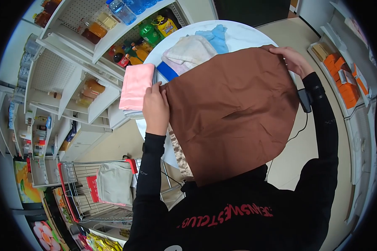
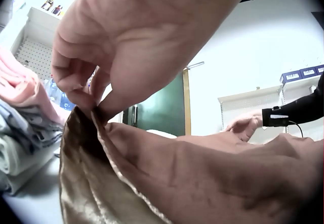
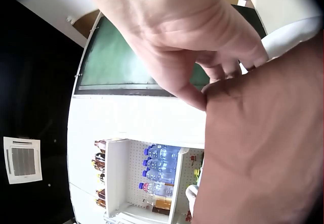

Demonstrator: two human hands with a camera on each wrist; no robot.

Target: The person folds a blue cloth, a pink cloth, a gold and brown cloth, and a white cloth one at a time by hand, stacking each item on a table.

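I pinch a brown cloth point(image 1: 234, 104) with my left fingers point(image 2: 81, 98) at one corner and my right fingers point(image 1: 279, 51) at another, holding it spread before me at the tabletop point(image 1: 247, 32), near a folded pink towel point(image 1: 136, 88).

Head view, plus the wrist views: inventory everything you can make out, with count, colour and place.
Brown cloth: one, brown and shiny gold, centre
Table: one, white, partly behind it
Pink cloth: one, pink, atop folded cloths
Folded cloths: several, bluish and pale, table's left
Whitish cloth: one, off-white, table's far side
Blue cloth: one, light blue, beside it
Flat item: one, blue, beside pink cloth
Shopping cart: one, metal and red, lower left
Grey cloth: one, greyish, in cart
Shelves: several, white, left and right
Bottles: many, mixed colours, left shelves
Boxes: several, orange, right shelves
Green panel: one, green, beyond table
Left hand: one, pinching brown cloth's left corner
Right hand: one, pinching its far right corner
Sleeves: two, black, both arms
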